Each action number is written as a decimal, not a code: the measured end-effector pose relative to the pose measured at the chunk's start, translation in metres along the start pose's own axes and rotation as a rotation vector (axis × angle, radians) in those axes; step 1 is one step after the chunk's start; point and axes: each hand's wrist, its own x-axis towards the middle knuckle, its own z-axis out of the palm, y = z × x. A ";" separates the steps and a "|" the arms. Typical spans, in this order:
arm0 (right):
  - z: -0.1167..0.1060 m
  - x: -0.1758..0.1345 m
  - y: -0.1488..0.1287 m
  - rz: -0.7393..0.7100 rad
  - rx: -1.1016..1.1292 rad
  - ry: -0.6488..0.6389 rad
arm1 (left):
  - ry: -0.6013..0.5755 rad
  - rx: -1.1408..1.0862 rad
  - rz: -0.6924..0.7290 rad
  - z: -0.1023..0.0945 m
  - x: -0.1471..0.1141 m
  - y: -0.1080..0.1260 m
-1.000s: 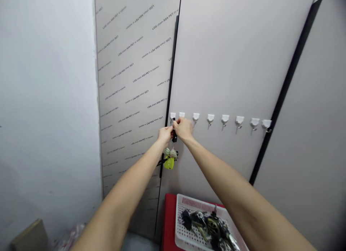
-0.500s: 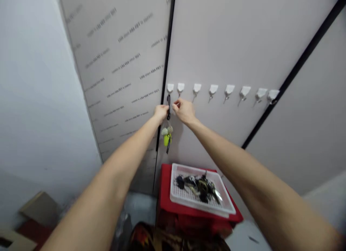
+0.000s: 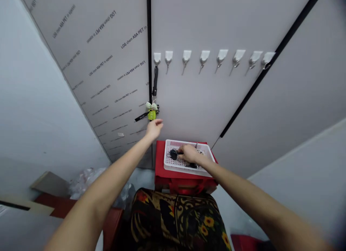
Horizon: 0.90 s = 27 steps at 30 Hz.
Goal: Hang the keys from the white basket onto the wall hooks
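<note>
A keychain [image 3: 151, 114] with a black strap, a yellow-green charm, a pale bow and a black tag hangs from the leftmost white hook [image 3: 157, 59]. Just below it is my left hand [image 3: 154, 129], its fingers loosely bent and apart with nothing in them. My right hand [image 3: 189, 153] reaches down into a white plastic basket [image 3: 175, 168], fingers pinched beside a black tufted item [image 3: 173, 154]. Whether that item is in the fingertips is not clear. Other dark small things in the basket are partly covered by the hand.
Several more white hooks [image 3: 204, 57] run in a row to the right on the pale panel. The basket stands on a red box [image 3: 160, 161]. Below it is a flower-patterned cloth [image 3: 178, 222]. Clear plastic bags [image 3: 86, 180] lie at the lower left.
Both hands have come away from the black strap, which now hangs from the leftmost hook. My left hand dropped below the charm; my right hand moved down into the basket. The view has shifted.
</note>
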 end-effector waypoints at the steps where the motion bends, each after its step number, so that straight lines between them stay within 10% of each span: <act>1: 0.003 0.000 -0.004 0.009 -0.012 0.027 | -0.028 0.009 -0.025 0.005 -0.006 -0.005; 9: 0.015 0.006 -0.028 0.056 -0.052 0.138 | -0.239 0.177 -0.107 0.028 -0.037 -0.032; 15: 0.011 0.005 -0.013 0.109 0.332 0.255 | -0.298 0.196 -0.198 0.029 -0.041 -0.040; 22: -0.014 0.000 -0.005 0.058 0.929 0.471 | -0.576 -0.163 -0.568 0.038 -0.051 -0.027; 27: -0.027 -0.014 -0.015 0.002 0.916 0.612 | -0.486 -0.600 -0.645 0.046 -0.056 -0.020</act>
